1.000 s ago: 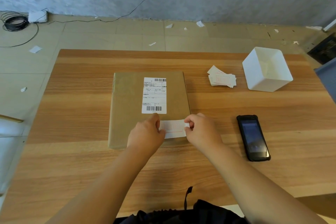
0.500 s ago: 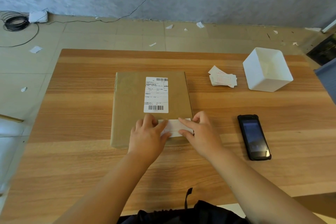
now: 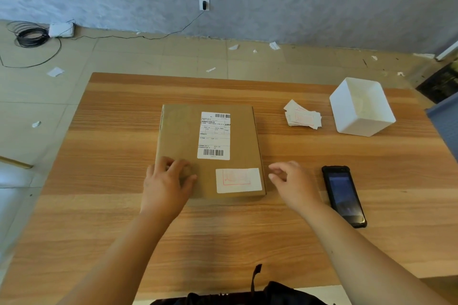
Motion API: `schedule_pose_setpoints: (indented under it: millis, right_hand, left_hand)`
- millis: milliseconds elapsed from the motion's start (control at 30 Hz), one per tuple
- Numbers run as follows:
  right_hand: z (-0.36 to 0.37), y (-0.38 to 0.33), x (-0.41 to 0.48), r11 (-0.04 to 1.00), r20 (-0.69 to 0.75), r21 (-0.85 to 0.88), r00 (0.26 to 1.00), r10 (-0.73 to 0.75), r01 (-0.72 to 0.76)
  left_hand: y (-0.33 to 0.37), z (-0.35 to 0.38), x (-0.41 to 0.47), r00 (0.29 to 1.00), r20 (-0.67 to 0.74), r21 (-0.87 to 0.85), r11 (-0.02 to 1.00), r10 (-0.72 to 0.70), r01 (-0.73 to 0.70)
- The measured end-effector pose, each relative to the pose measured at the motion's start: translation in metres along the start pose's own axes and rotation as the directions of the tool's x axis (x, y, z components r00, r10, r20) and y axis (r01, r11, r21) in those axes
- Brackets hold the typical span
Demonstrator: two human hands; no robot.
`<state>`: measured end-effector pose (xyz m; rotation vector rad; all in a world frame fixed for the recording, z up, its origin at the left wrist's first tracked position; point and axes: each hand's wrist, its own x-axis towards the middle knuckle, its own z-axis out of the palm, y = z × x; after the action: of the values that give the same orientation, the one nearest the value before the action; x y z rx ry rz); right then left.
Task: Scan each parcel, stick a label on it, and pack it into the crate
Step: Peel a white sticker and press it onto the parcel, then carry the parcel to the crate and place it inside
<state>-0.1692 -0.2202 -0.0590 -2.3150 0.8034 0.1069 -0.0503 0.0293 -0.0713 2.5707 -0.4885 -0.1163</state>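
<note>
Left hand (image 3: 166, 183) loose on the flat brown cardboard parcel (image 3: 183, 136), middle of the wooden table (image 3: 297, 242); right hand (image 3: 291, 181) slack, empty, beside its right edge. Just lifted off the small white red-printed label (image 3: 238, 180), now stuck flat. Crating next, likely.

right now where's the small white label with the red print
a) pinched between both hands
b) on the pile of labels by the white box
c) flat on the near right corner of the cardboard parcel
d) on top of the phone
C: the small label lies flat on the parcel, below the big shipping label. The left hand and the right hand are on either side of it, and neither touches it.
</note>
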Motion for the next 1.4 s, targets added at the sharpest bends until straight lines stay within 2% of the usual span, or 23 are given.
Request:
schedule_pose_setpoints:
  millis: [100, 200, 267, 333, 567, 700, 800, 900, 1033, 1133, 1300, 1400]
  right_hand:
    - [0.001, -0.011, 0.016, 0.997, 0.033, 0.074, 0.999, 0.034, -0.037]
    - [0.001, -0.025, 0.035, 0.985, 0.136, 0.149, 0.989, 0.064, -0.084]
    - [0.001, -0.032, 0.047, 0.978, 0.211, 0.18, 0.975, 0.064, -0.103]
    - [0.0, -0.035, 0.057, 0.974, 0.276, 0.199, 0.96, 0.054, -0.112]
    - [-0.011, -0.038, 0.075, 0.94, 0.35, 0.276, 0.932, 0.095, -0.2]
    - [-0.012, -0.055, 0.074, 0.953, 0.364, 0.255, 0.929, 0.064, -0.165]
    - [-0.009, -0.084, 0.07, 0.967, 0.357, 0.252, 0.933, -0.051, -0.043]
    - [-0.006, -0.123, 0.063, 0.959, 0.331, 0.278, 0.932, -0.144, 0.049]
    - [0.002, -0.187, 0.041, 0.932, 0.278, 0.311, 0.921, -0.274, 0.184]
    - [0.013, -0.238, 0.013, 0.875, 0.279, 0.4, 0.874, -0.398, 0.271]
    - [0.055, -0.325, -0.049, 0.813, 0.337, 0.472, 0.783, -0.523, 0.34]
    - [0.093, -0.373, -0.087, 0.81, 0.371, 0.479, 0.759, -0.535, 0.338]
  left_hand:
    - [-0.007, -0.005, 0.01, 0.973, -0.038, -0.061, 0.972, -0.228, 0.225]
    - [-0.01, -0.013, 0.023, 0.908, 0.087, -0.196, 0.887, -0.409, 0.418]
    - [-0.011, -0.015, 0.03, 0.874, 0.204, -0.265, 0.835, -0.44, 0.482]
    - [-0.009, -0.017, 0.032, 0.854, 0.265, -0.258, 0.821, -0.447, 0.51]
    - [0.003, -0.023, 0.017, 0.786, 0.287, -0.233, 0.757, -0.547, 0.611]
    - [0.0, -0.026, -0.008, 0.767, 0.27, -0.339, 0.688, -0.583, 0.642]
    - [-0.006, -0.039, -0.025, 0.766, 0.159, -0.439, 0.65, -0.623, 0.62]
    - [-0.013, -0.064, -0.042, 0.755, -0.023, -0.524, 0.652, -0.655, 0.549]
    - [-0.029, -0.114, -0.068, 0.668, -0.167, -0.693, 0.569, -0.725, 0.443]
    - [-0.05, -0.159, -0.091, 0.621, -0.251, -0.755, 0.551, -0.743, 0.354]
    - [-0.108, -0.239, -0.138, 0.587, -0.264, -0.834, 0.487, -0.765, 0.259]
    - [-0.144, -0.284, -0.173, 0.553, -0.263, -0.882, 0.429, -0.79, 0.193]
